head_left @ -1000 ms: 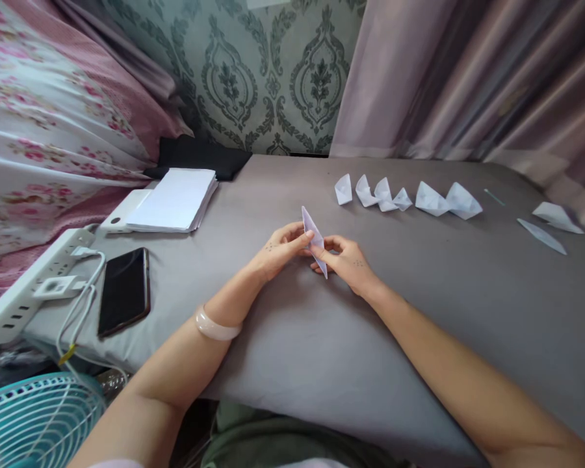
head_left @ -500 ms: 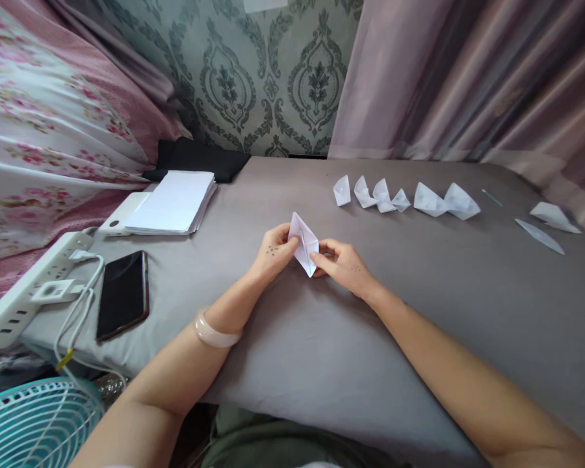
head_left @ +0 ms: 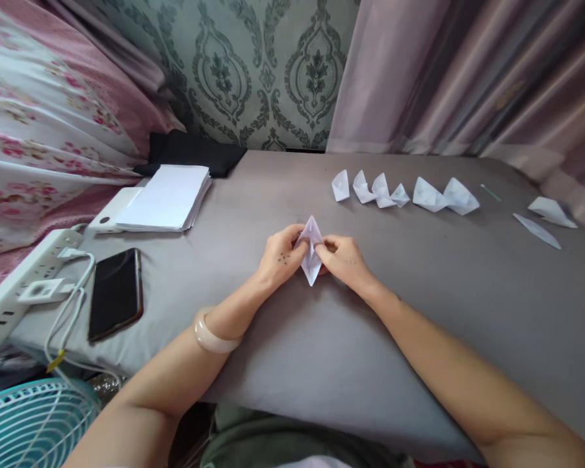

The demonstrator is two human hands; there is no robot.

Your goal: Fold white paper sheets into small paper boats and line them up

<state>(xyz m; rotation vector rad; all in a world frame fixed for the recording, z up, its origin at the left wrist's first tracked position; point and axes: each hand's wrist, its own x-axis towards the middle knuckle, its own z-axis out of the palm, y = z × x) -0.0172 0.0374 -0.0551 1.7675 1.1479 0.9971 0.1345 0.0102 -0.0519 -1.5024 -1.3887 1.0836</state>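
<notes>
A small folded white paper piece, diamond-shaped with points up and down, is held just above the grey cloth-covered surface. My left hand pinches its left side and my right hand pinches its right side, thumbs meeting near the middle. A pale bangle sits on my left wrist. Several finished folded paper shapes lie in a row farther back on the right.
A stack of white paper sheets rests at the back left, a black phone lies near the left edge beside a white power strip with a cable. A teal fan grille is at bottom left. Curtains hang behind.
The paper was a narrow, tilted sliver a second ago; my hands have spread and turned it into an upright diamond, facing me, and moved slightly closer together.
</notes>
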